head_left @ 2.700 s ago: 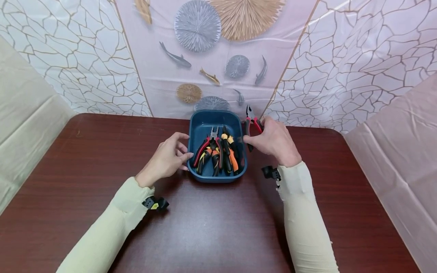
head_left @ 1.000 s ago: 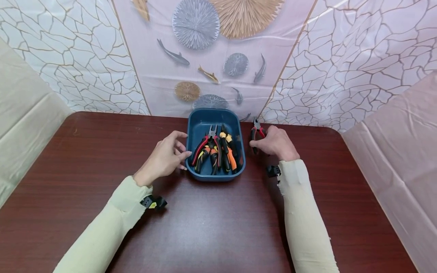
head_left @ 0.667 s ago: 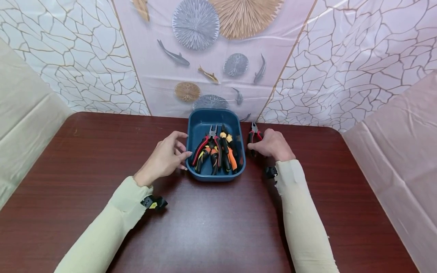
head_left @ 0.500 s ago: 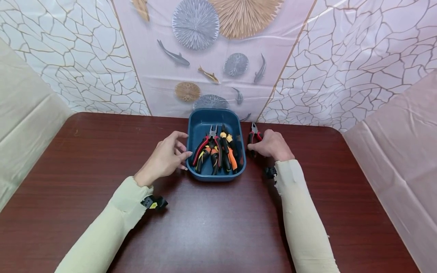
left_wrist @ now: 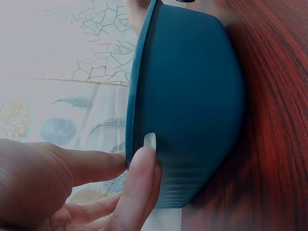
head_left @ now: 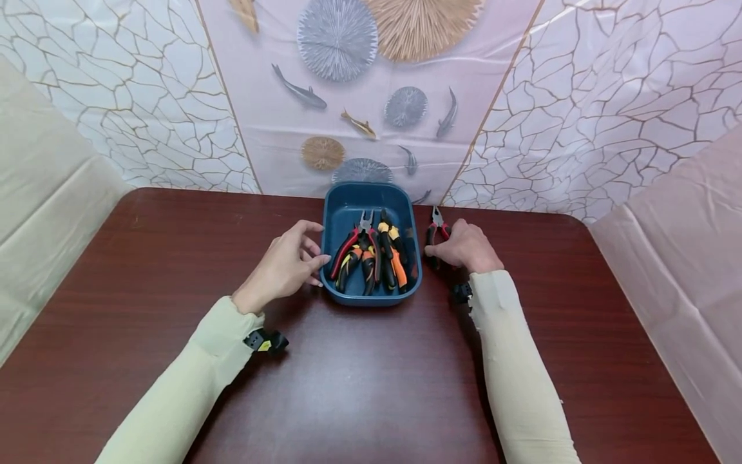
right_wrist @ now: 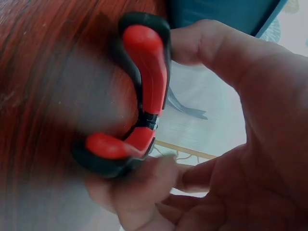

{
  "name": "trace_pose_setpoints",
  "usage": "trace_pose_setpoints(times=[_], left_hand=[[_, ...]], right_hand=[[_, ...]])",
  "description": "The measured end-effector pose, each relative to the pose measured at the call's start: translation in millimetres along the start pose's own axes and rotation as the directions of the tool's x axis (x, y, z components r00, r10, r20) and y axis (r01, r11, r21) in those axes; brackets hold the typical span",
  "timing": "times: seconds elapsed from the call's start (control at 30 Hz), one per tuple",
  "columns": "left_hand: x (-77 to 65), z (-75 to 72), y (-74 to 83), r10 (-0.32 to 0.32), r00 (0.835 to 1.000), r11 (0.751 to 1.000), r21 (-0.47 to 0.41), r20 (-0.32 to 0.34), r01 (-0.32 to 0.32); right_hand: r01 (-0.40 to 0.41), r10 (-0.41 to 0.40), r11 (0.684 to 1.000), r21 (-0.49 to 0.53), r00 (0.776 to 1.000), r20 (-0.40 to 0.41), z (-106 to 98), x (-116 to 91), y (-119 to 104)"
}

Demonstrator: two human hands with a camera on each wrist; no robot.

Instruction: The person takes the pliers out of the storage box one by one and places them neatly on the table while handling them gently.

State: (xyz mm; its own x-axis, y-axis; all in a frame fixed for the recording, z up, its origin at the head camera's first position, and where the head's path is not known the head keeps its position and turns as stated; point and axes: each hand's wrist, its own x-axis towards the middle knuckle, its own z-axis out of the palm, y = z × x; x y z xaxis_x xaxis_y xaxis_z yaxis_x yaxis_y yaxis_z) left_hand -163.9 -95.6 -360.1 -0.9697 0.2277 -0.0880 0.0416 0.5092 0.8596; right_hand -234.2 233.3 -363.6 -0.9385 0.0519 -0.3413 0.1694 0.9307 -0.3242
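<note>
My left hand [head_left: 286, 263] rests at the left side of a blue plastic bin [head_left: 371, 300]. In the left wrist view, fingertips touch the bin's rim and its outer wall. Several pliers lie inside, among them a pair with red and black handles [head_left: 346, 250] spread apart and an orange-handled one [head_left: 397, 267]. To the right of the bin, my right hand [head_left: 469, 248] holds red-and-black pliers [right_wrist: 155, 89], thumb against one handle and fingers against the other. The metal jaws point toward the wall in the head view, low at the table.
The dark red wooden table [head_left: 348, 386] reaches back to a patterned wall covering [head_left: 377, 129]. Pale cloth [head_left: 684, 270] hangs along the right side, with another cloth [head_left: 52, 212] at the left. A black wrist camera [head_left: 265, 340] sits on each sleeve.
My right hand has lowered the pliers from beside the bin's rim to the table, then shifted slightly left with them. My left hand stays at the bin. The head view shifts slightly.
</note>
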Motion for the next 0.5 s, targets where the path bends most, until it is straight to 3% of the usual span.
trace_pose_setpoints(times=[0.5], left_hand=[[1.7,2.3,-0.1,0.004,1.0,1.0,-0.002,-0.004,-0.004]], right_hand=[[-0.026,0.028,0.999,-0.039,0.998,0.052,-4.8,-4.6,1.6]])
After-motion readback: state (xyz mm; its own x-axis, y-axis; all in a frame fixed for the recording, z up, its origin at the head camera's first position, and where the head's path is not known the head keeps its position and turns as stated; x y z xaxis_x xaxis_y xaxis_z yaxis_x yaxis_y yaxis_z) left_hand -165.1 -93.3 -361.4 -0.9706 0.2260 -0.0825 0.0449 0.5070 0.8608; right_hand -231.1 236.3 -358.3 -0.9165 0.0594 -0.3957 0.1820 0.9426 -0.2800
